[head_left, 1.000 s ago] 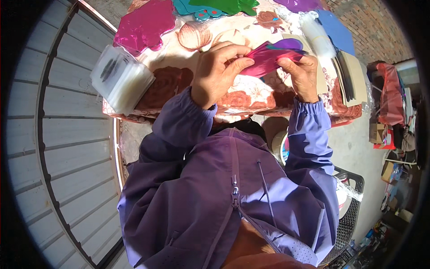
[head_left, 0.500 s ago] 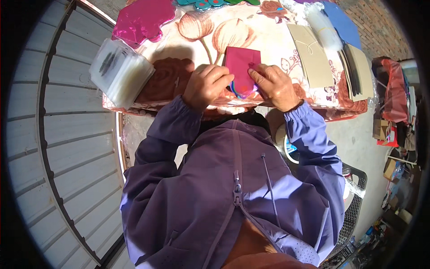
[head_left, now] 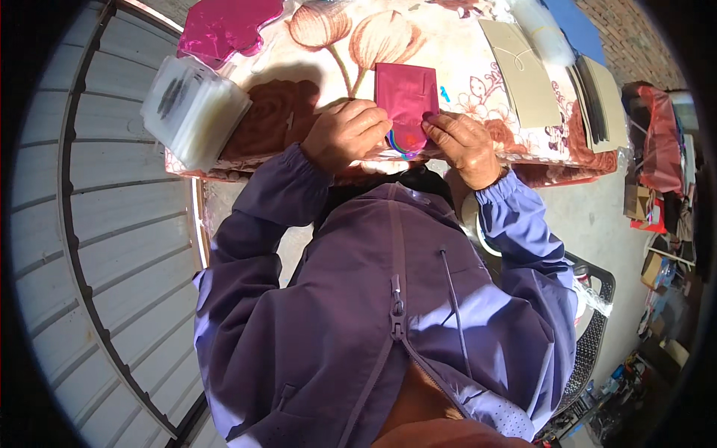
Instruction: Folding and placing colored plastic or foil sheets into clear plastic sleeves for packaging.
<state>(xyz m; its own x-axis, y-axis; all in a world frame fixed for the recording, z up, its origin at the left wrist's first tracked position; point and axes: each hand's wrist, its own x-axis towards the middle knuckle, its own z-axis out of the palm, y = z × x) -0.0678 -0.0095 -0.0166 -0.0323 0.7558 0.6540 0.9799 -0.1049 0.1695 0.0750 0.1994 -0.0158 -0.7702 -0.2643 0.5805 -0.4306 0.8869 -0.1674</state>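
And down it goes: the magenta sheet stack [head_left: 407,89], held up tilted a second ago, now lies on the counter [head_left: 461,56], upper centre of the frame. Left hand [head_left: 345,136] and right hand [head_left: 464,143] flank it, fingers [head_left: 369,119] curled almost closed, touching its side edges; whether they pinch, I can't tell. Sunlit flowered cloth [head_left: 385,41] beneath, pale panelled wall [head_left: 112,201] left, brickwork [head_left: 631,33] upper right.

- A flower-patterned cloth [head_left: 455,56] covered the table.
- Near its front edge lay a magenta stack [head_left: 407,93].
- Leftward lay clear plastic bags [head_left: 198,112] and a glossy magenta sheet [head_left: 228,30].
- Rightward lay beige card [head_left: 520,75].
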